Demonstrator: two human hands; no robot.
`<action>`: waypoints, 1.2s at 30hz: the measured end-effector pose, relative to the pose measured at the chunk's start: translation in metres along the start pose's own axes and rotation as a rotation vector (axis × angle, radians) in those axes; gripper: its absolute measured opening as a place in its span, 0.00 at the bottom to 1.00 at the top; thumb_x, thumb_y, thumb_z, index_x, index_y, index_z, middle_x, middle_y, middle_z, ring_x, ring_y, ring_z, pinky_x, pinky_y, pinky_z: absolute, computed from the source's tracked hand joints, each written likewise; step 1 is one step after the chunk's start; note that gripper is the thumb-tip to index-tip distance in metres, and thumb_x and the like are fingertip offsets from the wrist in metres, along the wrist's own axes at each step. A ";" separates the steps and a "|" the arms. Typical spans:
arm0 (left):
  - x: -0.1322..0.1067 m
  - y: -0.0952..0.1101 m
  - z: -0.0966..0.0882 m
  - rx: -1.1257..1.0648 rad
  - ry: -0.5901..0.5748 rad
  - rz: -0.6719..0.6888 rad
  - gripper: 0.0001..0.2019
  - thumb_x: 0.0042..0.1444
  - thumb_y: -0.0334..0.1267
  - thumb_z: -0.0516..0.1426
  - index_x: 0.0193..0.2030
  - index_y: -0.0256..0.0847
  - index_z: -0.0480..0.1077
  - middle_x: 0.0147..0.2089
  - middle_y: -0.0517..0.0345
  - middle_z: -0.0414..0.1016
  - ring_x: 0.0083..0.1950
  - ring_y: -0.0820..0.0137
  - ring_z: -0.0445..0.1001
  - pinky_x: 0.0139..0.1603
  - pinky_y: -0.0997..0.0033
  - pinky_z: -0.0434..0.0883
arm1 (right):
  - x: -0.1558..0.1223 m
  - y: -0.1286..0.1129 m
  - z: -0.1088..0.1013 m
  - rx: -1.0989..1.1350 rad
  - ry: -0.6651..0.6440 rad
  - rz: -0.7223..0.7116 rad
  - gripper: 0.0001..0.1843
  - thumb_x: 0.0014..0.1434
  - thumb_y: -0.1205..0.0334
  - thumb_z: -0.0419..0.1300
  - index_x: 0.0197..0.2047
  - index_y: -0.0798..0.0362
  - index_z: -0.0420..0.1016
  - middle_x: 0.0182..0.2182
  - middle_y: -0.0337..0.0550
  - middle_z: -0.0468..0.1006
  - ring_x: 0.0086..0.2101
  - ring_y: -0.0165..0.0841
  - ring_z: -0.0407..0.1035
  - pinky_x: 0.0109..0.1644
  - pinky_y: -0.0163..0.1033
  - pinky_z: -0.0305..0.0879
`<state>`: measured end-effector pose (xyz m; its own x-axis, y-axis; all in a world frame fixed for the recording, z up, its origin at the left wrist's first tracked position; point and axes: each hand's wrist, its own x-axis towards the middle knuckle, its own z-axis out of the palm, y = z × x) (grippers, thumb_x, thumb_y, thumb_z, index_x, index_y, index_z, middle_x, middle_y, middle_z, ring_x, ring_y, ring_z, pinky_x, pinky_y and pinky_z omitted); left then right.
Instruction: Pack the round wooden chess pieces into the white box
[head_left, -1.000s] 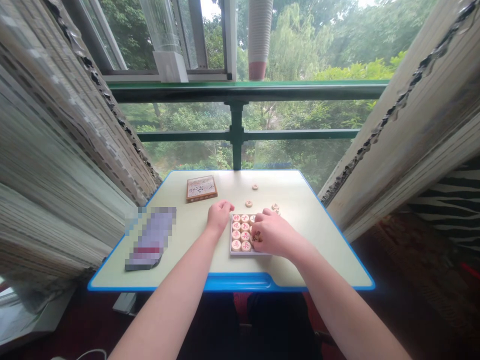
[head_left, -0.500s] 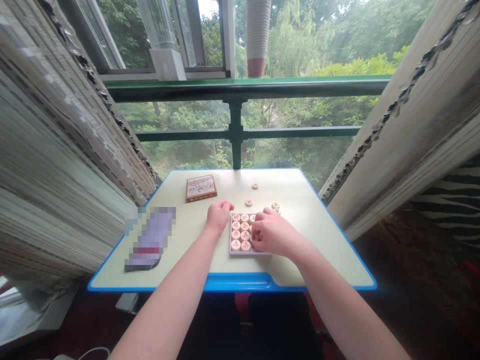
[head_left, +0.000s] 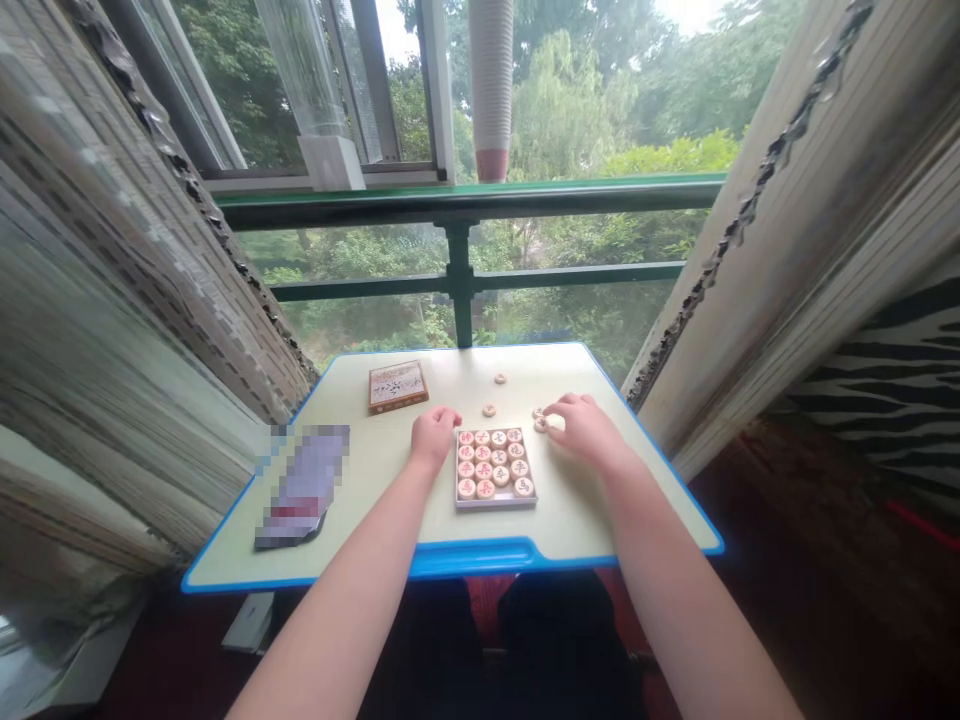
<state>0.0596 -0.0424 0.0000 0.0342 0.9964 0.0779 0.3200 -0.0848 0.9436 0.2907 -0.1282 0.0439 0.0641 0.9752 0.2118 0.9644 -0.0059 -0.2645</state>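
A shallow square tray (head_left: 495,501) lies on the cream table (head_left: 375,520) and holds several round wooden chess discs with red marks. My left hand (head_left: 433,434) rests curled on the table against the tray's left far corner, holding nothing that I can see. My right hand (head_left: 583,428) has its fingers bent over loose discs (head_left: 538,418) just beyond the tray's right far corner, touching them. Two more loose discs, one (head_left: 489,410) near the tray and one (head_left: 499,379) farther back, lie on the table.
A wooden box lid (head_left: 397,385) sits at the back left of the table. A blurred flat packet (head_left: 301,487) lies at the left. Woven blinds hang on both sides, and a green railing (head_left: 465,195) and window stand behind the table.
My right hand has lifted off the tray and moved back and right to the loose discs. The tray's right columns of discs now show. The left hand stays put.
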 end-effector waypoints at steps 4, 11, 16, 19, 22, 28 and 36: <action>-0.001 -0.001 -0.001 0.009 -0.005 0.025 0.11 0.43 0.39 0.49 0.21 0.39 0.70 0.26 0.55 0.74 0.33 0.67 0.70 0.34 0.70 0.65 | 0.002 0.001 0.011 0.058 -0.039 0.011 0.09 0.50 0.66 0.57 0.35 0.49 0.77 0.37 0.44 0.73 0.39 0.36 0.62 0.44 0.38 0.59; -0.004 -0.001 -0.004 0.045 -0.026 0.060 0.11 0.43 0.39 0.48 0.21 0.39 0.70 0.26 0.56 0.74 0.33 0.67 0.70 0.36 0.70 0.65 | 0.007 0.001 0.023 0.165 -0.015 -0.051 0.10 0.49 0.68 0.57 0.35 0.52 0.76 0.37 0.44 0.74 0.39 0.34 0.66 0.45 0.36 0.60; -0.004 -0.001 -0.004 0.057 -0.029 0.070 0.12 0.43 0.39 0.48 0.21 0.39 0.70 0.26 0.56 0.74 0.33 0.67 0.70 0.36 0.70 0.64 | 0.008 0.007 0.022 0.249 -0.047 -0.118 0.13 0.48 0.73 0.57 0.35 0.49 0.77 0.40 0.43 0.74 0.42 0.34 0.66 0.50 0.37 0.58; -0.003 -0.001 -0.004 0.051 -0.034 0.061 0.11 0.43 0.39 0.48 0.21 0.39 0.70 0.26 0.56 0.74 0.33 0.67 0.70 0.36 0.70 0.64 | 0.008 0.009 0.018 0.260 -0.033 -0.043 0.12 0.47 0.68 0.59 0.37 0.51 0.76 0.39 0.44 0.73 0.41 0.34 0.66 0.47 0.37 0.60; -0.003 -0.001 -0.004 0.045 -0.036 0.051 0.11 0.43 0.39 0.48 0.21 0.39 0.70 0.26 0.56 0.74 0.33 0.67 0.70 0.35 0.70 0.64 | 0.007 0.008 0.016 0.196 -0.044 0.073 0.09 0.47 0.61 0.60 0.34 0.54 0.76 0.35 0.46 0.74 0.36 0.35 0.67 0.40 0.36 0.62; -0.004 0.000 -0.005 0.031 -0.027 0.045 0.11 0.43 0.39 0.48 0.21 0.39 0.70 0.26 0.56 0.74 0.33 0.67 0.70 0.36 0.70 0.65 | 0.004 0.008 0.013 0.294 -0.079 -0.026 0.12 0.48 0.67 0.58 0.38 0.52 0.77 0.40 0.45 0.73 0.40 0.33 0.67 0.48 0.35 0.59; -0.003 0.000 -0.004 0.030 -0.021 0.047 0.11 0.43 0.39 0.48 0.21 0.39 0.70 0.26 0.55 0.74 0.33 0.67 0.70 0.36 0.70 0.65 | 0.003 0.002 0.007 0.231 -0.082 0.031 0.07 0.46 0.65 0.60 0.31 0.53 0.75 0.34 0.45 0.73 0.34 0.33 0.67 0.41 0.36 0.61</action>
<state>0.0553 -0.0455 0.0012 0.0693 0.9909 0.1150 0.3454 -0.1320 0.9291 0.2914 -0.1240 0.0376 0.0623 0.9901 0.1256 0.8774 0.0057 -0.4798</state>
